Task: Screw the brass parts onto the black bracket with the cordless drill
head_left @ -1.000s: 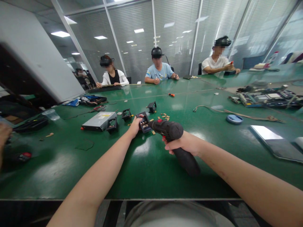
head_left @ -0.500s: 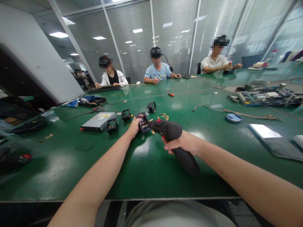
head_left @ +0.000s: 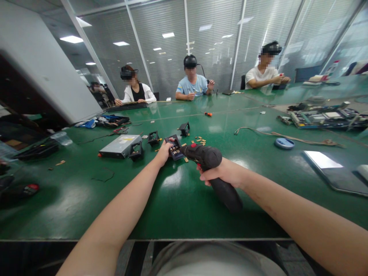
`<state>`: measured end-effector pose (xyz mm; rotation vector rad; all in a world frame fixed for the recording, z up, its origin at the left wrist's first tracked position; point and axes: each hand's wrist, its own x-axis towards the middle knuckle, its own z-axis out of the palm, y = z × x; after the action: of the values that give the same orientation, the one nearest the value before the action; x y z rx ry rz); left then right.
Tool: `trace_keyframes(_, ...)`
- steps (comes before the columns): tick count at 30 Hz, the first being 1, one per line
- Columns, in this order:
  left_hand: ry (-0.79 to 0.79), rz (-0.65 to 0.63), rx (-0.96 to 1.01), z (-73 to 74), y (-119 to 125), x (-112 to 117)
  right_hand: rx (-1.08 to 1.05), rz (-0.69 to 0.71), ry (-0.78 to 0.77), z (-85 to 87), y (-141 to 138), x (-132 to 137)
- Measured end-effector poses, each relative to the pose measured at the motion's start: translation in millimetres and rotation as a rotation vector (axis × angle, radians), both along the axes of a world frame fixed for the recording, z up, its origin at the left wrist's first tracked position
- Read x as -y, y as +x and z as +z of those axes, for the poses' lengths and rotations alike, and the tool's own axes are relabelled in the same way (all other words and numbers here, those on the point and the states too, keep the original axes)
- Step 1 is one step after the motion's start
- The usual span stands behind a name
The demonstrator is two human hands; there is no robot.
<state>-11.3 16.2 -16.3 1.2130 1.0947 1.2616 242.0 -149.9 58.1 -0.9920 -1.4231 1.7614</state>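
Note:
My right hand [head_left: 214,173] is wrapped round the grip of a black cordless drill [head_left: 212,159] with red accents, its nose pointing left. In my left hand [head_left: 164,151] is a small black plastic housing [head_left: 176,152] with brass-coloured parts inside, tilted toward me. The drill's front end is close to the housing's right side; whether the bit touches it I cannot tell. Small brass pieces [head_left: 200,140] lie scattered just beyond the drill. Around the housing stand similar black plastic frames: one behind [head_left: 184,129], one to the left [head_left: 153,138] and one nearer me [head_left: 135,151].
A silver disc drive [head_left: 120,145] lies left of the frames. At the right are a blue round lid [head_left: 284,143], a flat cable [head_left: 304,140], a tablet-like slab [head_left: 330,172] and circuit boards [head_left: 330,115]. Three people sit across the green table [head_left: 184,214].
My hands, the drill and the housing stay almost in place. Across the table, the middle person's hand has risen from the tabletop.

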Motion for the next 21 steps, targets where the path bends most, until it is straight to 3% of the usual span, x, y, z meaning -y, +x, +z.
trace_keyframes(21, 0.017, 0.008, -0.022, -4.1, -2.4, -4.1, 0.002, 0.022, 0.023, -0.4, 0.0, -0.1)
